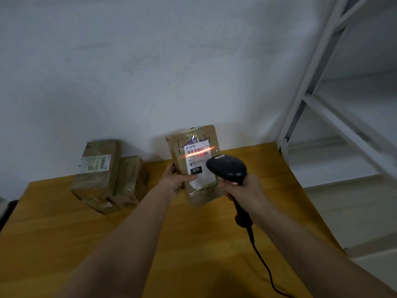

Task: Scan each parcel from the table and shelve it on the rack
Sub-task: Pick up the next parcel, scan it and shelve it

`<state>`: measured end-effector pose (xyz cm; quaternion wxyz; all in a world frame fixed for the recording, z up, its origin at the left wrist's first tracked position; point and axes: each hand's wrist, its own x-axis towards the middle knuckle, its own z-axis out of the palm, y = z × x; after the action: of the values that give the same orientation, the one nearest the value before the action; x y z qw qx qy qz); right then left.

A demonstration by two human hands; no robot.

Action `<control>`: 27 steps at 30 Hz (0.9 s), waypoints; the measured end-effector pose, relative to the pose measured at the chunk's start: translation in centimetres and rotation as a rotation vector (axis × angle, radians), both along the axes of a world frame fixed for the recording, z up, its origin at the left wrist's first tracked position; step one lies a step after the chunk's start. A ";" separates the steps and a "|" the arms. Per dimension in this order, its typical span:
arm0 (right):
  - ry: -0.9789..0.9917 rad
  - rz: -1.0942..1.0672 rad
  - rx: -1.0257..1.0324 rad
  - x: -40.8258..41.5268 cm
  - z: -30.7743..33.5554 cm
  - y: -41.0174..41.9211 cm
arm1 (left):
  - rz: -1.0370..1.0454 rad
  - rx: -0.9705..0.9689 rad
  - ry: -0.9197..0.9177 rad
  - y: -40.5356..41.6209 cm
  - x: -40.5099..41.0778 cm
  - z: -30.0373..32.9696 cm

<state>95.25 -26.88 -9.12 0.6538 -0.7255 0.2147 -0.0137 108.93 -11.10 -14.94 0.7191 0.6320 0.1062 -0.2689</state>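
My left hand (175, 181) grips a brown cardboard parcel (202, 194) by its left edge and holds it upright above the wooden table (64, 229). The parcel's white label with a barcode faces me, thumb pressed on its lower part. My right hand (242, 191) grips the handle of a black barcode scanner (226, 168), whose head points at the label from close by. A red scan line glows across the barcode. The scanner's cable runs down to the lower right.
Two more taped cardboard parcels (96, 168) (131, 179) stand against the wall at the table's back left. A white metal rack (322, 117) with bare shelves rises right of the table. A dark object sits at the far left edge.
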 end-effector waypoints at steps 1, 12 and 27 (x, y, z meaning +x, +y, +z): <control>-0.001 -0.001 0.009 -0.2 0.2 0.0 | 0.004 -0.002 -0.001 0.0 -0.1 0.1; 0.029 -0.067 0.042 -2.5 -0.4 -0.2 | -0.124 -0.004 -0.005 -0.9 -1.1 -1.5; 0.035 -0.567 0.137 -17.2 -0.8 -8.5 | -0.849 0.239 0.034 -12.7 -13.0 -4.1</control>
<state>78.03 -35.39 -9.88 0.6676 -0.5906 0.4206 -0.1690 95.89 -23.81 -19.00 0.4649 0.6936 -0.1206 -0.5368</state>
